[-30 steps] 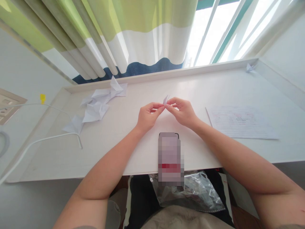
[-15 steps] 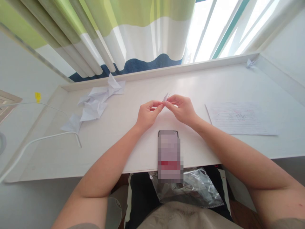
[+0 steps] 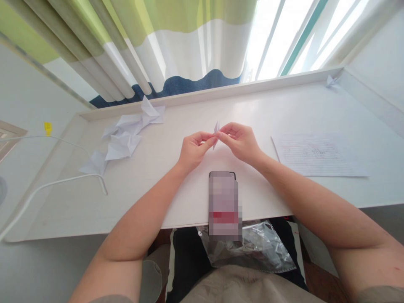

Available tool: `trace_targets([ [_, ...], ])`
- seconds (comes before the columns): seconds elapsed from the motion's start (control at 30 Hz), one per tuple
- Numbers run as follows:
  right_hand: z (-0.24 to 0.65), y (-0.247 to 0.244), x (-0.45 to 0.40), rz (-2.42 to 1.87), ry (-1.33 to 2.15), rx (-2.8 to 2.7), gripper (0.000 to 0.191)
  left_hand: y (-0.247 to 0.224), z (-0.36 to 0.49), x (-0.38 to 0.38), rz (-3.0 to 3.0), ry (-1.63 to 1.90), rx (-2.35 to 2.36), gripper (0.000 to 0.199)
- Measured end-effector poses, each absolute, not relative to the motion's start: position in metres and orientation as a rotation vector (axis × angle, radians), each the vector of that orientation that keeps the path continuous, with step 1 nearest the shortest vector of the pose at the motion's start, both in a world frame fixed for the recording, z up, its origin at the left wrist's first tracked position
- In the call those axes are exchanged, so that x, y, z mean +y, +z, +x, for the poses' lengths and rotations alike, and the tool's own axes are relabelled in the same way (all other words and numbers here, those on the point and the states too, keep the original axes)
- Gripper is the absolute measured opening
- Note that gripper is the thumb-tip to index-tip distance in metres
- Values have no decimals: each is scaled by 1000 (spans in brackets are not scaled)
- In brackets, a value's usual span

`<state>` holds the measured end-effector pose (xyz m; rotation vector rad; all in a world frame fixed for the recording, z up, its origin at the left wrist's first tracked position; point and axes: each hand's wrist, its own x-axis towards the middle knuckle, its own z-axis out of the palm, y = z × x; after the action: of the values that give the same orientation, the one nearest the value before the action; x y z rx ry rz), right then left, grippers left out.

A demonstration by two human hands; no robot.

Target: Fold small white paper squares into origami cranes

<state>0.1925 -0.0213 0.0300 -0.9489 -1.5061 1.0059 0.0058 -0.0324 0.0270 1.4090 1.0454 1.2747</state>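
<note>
A small folded piece of white paper [image 3: 216,126] is pinched between both hands above the middle of the desk. One point of it sticks up past the fingertips and a thin tip shows below them. My left hand [image 3: 196,148] grips it from the left, thumb and fingers pressed together. From the right, my right hand [image 3: 240,141] holds it in the same kind of pinch. The fingers hide the paper's middle. Just nearer to me lies a phone [image 3: 223,202] with a blurred screen, its lower end over the desk's front edge.
Several folded white papers [image 3: 123,145] lie at the left of the white desk [image 3: 151,210]. A white cable [image 3: 59,182] crosses that side. Lined sheets [image 3: 318,155] lie at the right, and a small folded paper [image 3: 332,81] sits in the far corner. A clear plastic bag [image 3: 265,248] rests on my lap.
The folded paper has turned between my fingers: it now stands more upright, with a tip showing below the fingertips. Both hands stay nearly in place.
</note>
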Motion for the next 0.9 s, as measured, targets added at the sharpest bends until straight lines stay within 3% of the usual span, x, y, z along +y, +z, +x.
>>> trace_targets([
  [0.23,193,29,-20,-962,984,-1521,40,26,4,-30,1449,1249,1056,43],
  [0.43,193,24,-19,-962,1022,-1497,33,23,2,-29,1486,1213,1094,39],
  [0.67,194,25,-18,-1049,743,-1603,22,20,1,-27,1515,1208,1118,33],
  [0.83,194,26,-21,-975,780,-1604,26,18,4,-28,1482,1185,1114,28],
  [0.9,194,26,-21,-957,775,-1626,18,18,5,-28,1485,1203,1122,25],
])
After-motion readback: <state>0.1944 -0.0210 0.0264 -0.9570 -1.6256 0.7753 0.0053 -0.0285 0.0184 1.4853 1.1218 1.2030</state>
